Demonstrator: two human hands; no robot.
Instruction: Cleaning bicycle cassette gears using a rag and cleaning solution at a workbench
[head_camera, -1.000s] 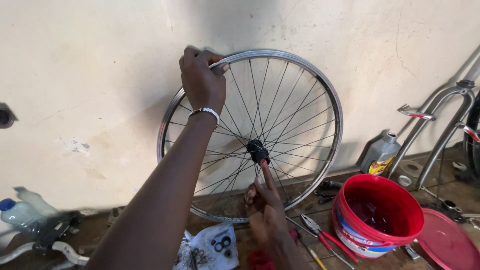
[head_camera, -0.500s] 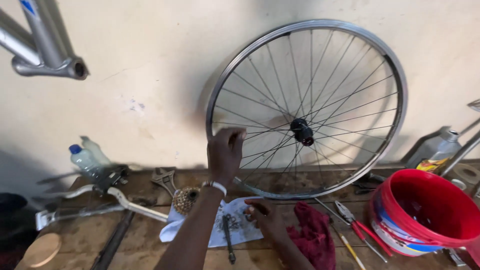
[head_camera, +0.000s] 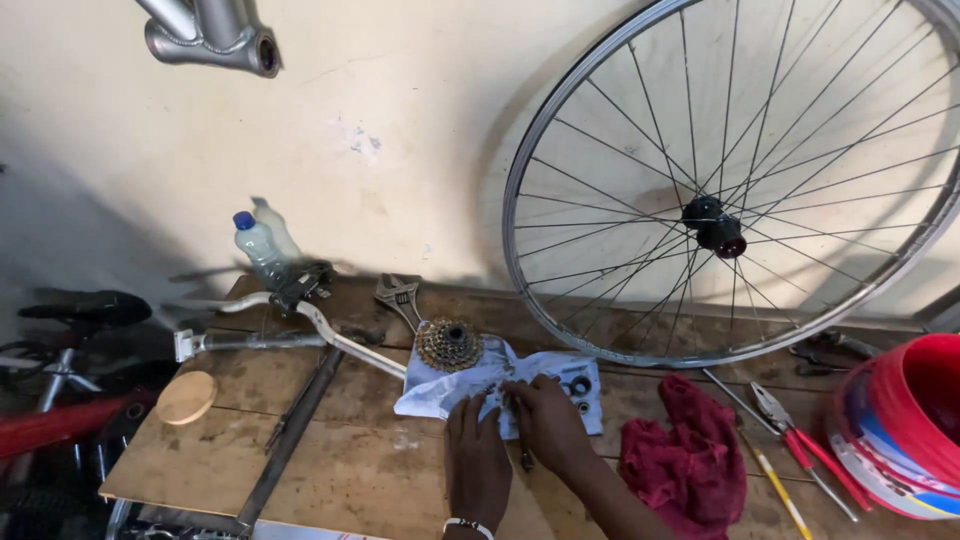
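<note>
Left hand (head_camera: 478, 452) flat, fingers spread, pinning white paper (head_camera: 470, 385) mid-bench; right hand (head_camera: 545, 420) pinching a thin axle rod (head_camera: 518, 425) (grip partly hidden). Best kept low beside cassette (head_camera: 449, 344), washers (head_camera: 578, 385).

Left hand (head_camera: 478, 455) lies flat, fingers forward; right hand (head_camera: 545, 420) beside it, fingers curled down.

Your arms are bare, with no sleeves in view. Your left hand (head_camera: 478, 455) wears a thin pale band at the wrist. Your right hand (head_camera: 545, 420) wears nothing.
</note>
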